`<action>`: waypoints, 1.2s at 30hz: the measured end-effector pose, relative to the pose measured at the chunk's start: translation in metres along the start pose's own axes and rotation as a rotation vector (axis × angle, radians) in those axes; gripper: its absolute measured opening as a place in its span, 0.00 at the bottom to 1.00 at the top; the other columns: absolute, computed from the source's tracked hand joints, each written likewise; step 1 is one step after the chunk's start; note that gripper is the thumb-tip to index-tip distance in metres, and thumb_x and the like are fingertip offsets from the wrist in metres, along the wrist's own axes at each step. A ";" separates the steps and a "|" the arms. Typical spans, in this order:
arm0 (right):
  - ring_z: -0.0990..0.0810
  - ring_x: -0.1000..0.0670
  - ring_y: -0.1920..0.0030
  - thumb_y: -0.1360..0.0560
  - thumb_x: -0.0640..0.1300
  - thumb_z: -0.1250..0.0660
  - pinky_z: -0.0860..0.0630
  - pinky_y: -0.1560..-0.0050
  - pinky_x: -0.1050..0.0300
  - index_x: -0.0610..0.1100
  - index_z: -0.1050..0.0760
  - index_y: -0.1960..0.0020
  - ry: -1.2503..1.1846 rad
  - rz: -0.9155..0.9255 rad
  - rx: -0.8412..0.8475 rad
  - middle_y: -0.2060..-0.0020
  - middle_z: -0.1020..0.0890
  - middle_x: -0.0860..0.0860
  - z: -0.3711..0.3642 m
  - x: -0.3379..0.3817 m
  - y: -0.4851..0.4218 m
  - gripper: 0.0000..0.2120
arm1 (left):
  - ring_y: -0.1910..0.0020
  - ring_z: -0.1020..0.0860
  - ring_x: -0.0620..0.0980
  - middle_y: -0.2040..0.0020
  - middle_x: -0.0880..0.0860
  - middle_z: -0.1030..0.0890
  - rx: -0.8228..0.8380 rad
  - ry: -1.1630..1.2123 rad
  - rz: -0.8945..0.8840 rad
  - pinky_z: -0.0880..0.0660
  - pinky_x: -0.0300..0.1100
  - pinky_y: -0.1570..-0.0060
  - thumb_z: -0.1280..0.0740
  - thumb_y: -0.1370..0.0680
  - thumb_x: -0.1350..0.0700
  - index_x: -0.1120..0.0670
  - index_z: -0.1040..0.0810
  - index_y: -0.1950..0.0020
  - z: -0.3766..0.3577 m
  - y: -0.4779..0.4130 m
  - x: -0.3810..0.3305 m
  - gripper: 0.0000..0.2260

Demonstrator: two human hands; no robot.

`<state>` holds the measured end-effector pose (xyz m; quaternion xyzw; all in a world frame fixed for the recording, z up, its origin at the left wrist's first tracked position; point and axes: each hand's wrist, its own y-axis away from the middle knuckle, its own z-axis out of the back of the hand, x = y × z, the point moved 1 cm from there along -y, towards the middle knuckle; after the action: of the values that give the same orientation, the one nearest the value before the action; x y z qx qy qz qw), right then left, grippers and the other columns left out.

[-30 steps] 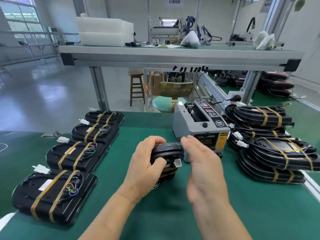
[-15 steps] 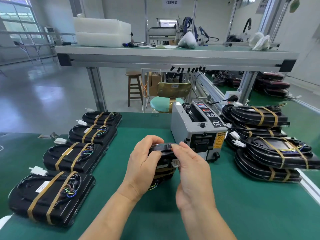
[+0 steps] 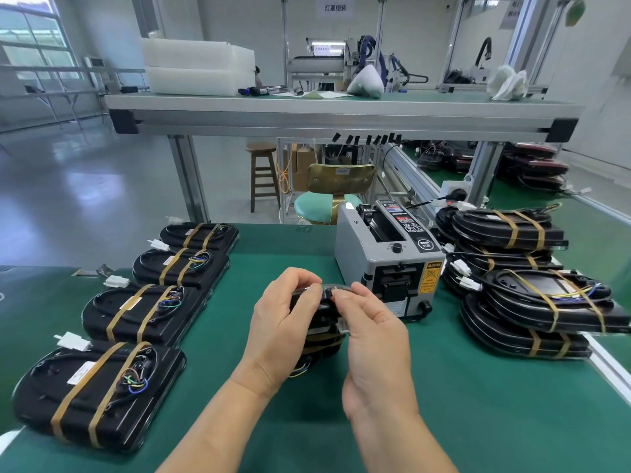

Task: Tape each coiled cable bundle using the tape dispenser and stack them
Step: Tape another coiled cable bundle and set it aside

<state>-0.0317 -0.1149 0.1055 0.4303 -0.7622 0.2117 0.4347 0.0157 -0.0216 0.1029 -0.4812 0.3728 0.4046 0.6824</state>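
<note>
A black cable bundle (image 3: 322, 331) stands on edge on the green table (image 3: 478, 404), held between both hands. My left hand (image 3: 280, 322) grips its left side, fingers curled over the top edge. My right hand (image 3: 372, 326) pinches the top edge from the right, with a white connector showing beside its palm. A strip of tape seems to lie across the top edge; it is hard to make out. The grey tape dispenser (image 3: 389, 261) sits just behind my right hand. Most of the bundle is hidden by my hands.
Several taped black bundles lie in a row at the left (image 3: 102, 390), white connectors sticking out. A stack of taped bundles (image 3: 532, 295) rises at the right, beside the dispenser. A raised shelf (image 3: 341, 114) spans the back. The table's right edge (image 3: 611, 367) is close to the stack.
My right hand came in from an open pose beside the bundle and now pinches its top edge. My left hand's fingers curled further over the top. The bundle stayed upright.
</note>
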 end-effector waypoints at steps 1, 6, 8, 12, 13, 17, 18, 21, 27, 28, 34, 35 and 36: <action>0.19 0.60 0.47 0.26 0.37 0.28 0.26 0.64 0.71 0.47 0.14 0.66 -0.001 -0.003 0.003 0.40 0.22 0.57 0.000 0.000 0.000 0.13 | 0.50 0.23 0.50 0.56 0.44 0.19 -0.013 -0.019 -0.002 0.25 0.52 0.46 0.39 0.26 0.47 0.48 0.23 0.54 -0.001 -0.001 0.000 0.08; 0.22 0.68 0.48 0.26 0.37 0.28 0.26 0.60 0.72 0.47 0.13 0.63 0.021 0.021 0.010 0.42 0.20 0.56 0.007 -0.005 -0.004 0.10 | 0.51 0.22 0.46 0.56 0.44 0.19 -0.035 -0.051 -0.003 0.25 0.45 0.48 0.37 0.27 0.48 0.48 0.23 0.55 -0.003 -0.002 0.001 0.06; 0.21 0.66 0.48 0.26 0.37 0.28 0.28 0.57 0.73 0.48 0.14 0.63 0.046 0.054 -0.022 0.44 0.19 0.55 0.009 -0.005 -0.004 0.10 | 0.52 0.22 0.44 0.57 0.43 0.19 -0.042 -0.049 -0.003 0.26 0.40 0.50 0.36 0.28 0.49 0.48 0.23 0.55 -0.002 -0.003 0.002 0.06; 0.19 0.60 0.62 0.26 0.40 0.26 0.26 0.63 0.71 0.45 0.20 0.57 0.075 0.112 -0.103 0.53 0.17 0.50 0.011 -0.002 -0.010 0.03 | 0.54 0.22 0.42 0.57 0.41 0.19 -0.048 -0.042 0.002 0.27 0.35 0.53 0.35 0.28 0.48 0.48 0.23 0.56 -0.002 -0.004 0.003 0.05; 0.19 0.58 0.57 0.27 0.43 0.25 0.24 0.58 0.68 0.47 0.20 0.54 0.147 0.131 -0.090 0.53 0.18 0.50 0.011 -0.002 -0.012 0.05 | 0.54 0.22 0.42 0.57 0.42 0.19 -0.048 -0.044 0.001 0.26 0.36 0.53 0.35 0.28 0.48 0.48 0.23 0.56 -0.002 -0.004 0.003 0.05; 0.21 0.55 0.46 0.28 0.46 0.24 0.24 0.45 0.58 0.51 0.22 0.49 0.383 0.187 -0.058 0.49 0.19 0.52 0.010 -0.012 -0.019 0.11 | 0.56 0.21 0.42 0.58 0.43 0.18 -0.064 -0.032 0.019 0.24 0.37 0.54 0.34 0.30 0.48 0.48 0.22 0.58 -0.003 -0.005 0.003 0.05; 0.20 0.55 0.48 0.27 0.45 0.25 0.24 0.46 0.60 0.50 0.22 0.49 0.373 0.193 -0.071 0.50 0.18 0.53 0.011 -0.014 -0.021 0.09 | 0.57 0.21 0.41 0.59 0.42 0.19 -0.071 -0.036 0.021 0.25 0.35 0.55 0.34 0.30 0.48 0.47 0.23 0.58 -0.004 -0.006 0.003 0.05; 0.19 0.56 0.57 0.23 0.38 0.30 0.24 0.58 0.66 0.46 0.21 0.52 0.133 0.105 -0.178 0.59 0.17 0.54 0.022 -0.016 -0.033 0.03 | 0.58 0.22 0.40 0.59 0.42 0.19 -0.099 -0.041 0.038 0.28 0.30 0.57 0.33 0.31 0.47 0.48 0.23 0.59 -0.003 -0.008 0.004 0.06; 0.25 0.53 0.67 0.21 0.33 0.37 0.26 0.67 0.64 0.43 0.24 0.54 0.050 -0.007 -0.402 0.62 0.23 0.48 0.067 -0.005 -0.084 0.07 | 0.58 0.23 0.42 0.59 0.44 0.20 -0.103 -0.066 0.046 0.29 0.28 0.59 0.27 0.26 0.49 0.48 0.24 0.59 -0.007 -0.008 0.007 0.07; 0.25 0.53 0.67 0.20 0.34 0.37 0.26 0.68 0.65 0.42 0.23 0.54 0.050 -0.021 -0.417 0.62 0.23 0.48 0.072 -0.002 -0.092 0.06 | 0.58 0.23 0.42 0.59 0.44 0.20 -0.096 -0.074 0.052 0.29 0.29 0.59 0.27 0.26 0.49 0.48 0.24 0.59 -0.008 -0.008 0.007 0.07; 0.24 0.52 0.68 0.22 0.35 0.33 0.25 0.74 0.67 0.37 0.22 0.54 0.104 -0.097 -0.388 0.65 0.22 0.46 0.078 0.004 -0.121 0.03 | 0.51 0.24 0.44 0.57 0.43 0.21 -0.004 -0.348 -0.055 0.29 0.48 0.43 0.40 0.26 0.51 0.49 0.24 0.52 -0.006 -0.020 -0.012 0.07; 0.24 0.52 0.69 0.22 0.35 0.33 0.25 0.75 0.66 0.37 0.22 0.56 0.109 -0.111 -0.386 0.66 0.22 0.45 0.077 0.004 -0.123 0.04 | 0.50 0.24 0.46 0.55 0.43 0.20 0.026 -0.416 -0.092 0.30 0.49 0.42 0.43 0.25 0.52 0.49 0.23 0.49 -0.010 -0.021 -0.017 0.11; 0.24 0.51 0.69 0.22 0.35 0.32 0.25 0.75 0.66 0.38 0.23 0.58 0.116 -0.122 -0.385 0.67 0.21 0.45 0.076 0.005 -0.125 0.05 | 0.49 0.24 0.48 0.54 0.44 0.20 0.057 -0.493 -0.127 0.30 0.49 0.42 0.46 0.25 0.53 0.50 0.22 0.47 -0.014 -0.022 -0.021 0.15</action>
<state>0.0354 -0.2380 0.0628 0.3719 -0.7348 0.0599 0.5641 0.0254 -0.0436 0.1264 -0.3710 0.1755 0.4555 0.7900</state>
